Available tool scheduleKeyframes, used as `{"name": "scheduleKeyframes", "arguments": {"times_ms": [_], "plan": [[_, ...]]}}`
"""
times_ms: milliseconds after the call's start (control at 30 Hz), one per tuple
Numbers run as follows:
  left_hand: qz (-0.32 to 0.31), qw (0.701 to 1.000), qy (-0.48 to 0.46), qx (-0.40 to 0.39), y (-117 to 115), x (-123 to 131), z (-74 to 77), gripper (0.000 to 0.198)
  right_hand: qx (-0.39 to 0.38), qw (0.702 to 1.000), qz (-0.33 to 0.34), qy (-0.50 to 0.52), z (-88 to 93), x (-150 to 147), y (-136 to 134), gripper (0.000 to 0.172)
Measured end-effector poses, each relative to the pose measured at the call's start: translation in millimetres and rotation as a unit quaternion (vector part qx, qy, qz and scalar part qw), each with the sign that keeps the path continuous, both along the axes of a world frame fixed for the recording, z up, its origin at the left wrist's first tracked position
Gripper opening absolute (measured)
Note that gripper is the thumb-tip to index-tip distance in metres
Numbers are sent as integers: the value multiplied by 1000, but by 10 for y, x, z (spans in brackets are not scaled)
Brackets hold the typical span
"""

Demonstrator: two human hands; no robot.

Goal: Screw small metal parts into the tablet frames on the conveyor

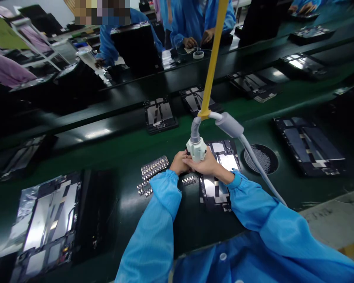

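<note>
My right hand [208, 165] is wrapped round the white hanging power screwdriver [196, 148], which stands upright over the top-left corner of an opened tablet chassis [220, 184] on the green belt. My left hand [179, 163] is closed beside the tool's tip, touching my right hand; what its fingers pinch is hidden. A grey hose [253, 157] and a yellow cord [212, 59] run up from the tool. Strips of small metal parts [153, 167] lie just left of my hands.
A round dish of tiny screws [261, 159] sits right of the chassis. More opened tablets lie on the belt at left [47, 220], right [309, 145] and behind [159, 114]. People in blue coats [194, 19] work at the far side.
</note>
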State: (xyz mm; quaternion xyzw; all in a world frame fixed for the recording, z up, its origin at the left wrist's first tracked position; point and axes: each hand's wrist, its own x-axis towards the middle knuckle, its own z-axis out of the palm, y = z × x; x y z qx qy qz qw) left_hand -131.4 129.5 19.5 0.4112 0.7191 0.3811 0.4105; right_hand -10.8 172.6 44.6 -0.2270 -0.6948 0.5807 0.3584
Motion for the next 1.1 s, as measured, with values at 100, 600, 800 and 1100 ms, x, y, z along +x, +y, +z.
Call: {"name": "scheduleKeyframes", "arguments": {"times_ms": [100, 600, 800, 1100], "plan": [[-30, 997, 61, -21, -260, -41, 101, 5, 9, 1000, -1, -8, -15, 3, -24, 25], [14, 993, 113, -33, -1024, 77, 107, 18, 10, 996, -57, 62, 571, 992, 368, 42], [-77, 987, 82, -117, -883, -172, 188, 34, -53, 982, -160, 82, 307, 1667, 602, 33], [-21, 946, 320, 40, -1089, -21, 15, 39, -101, 965, -227, 88, 72, 1665, 543, 38]]}}
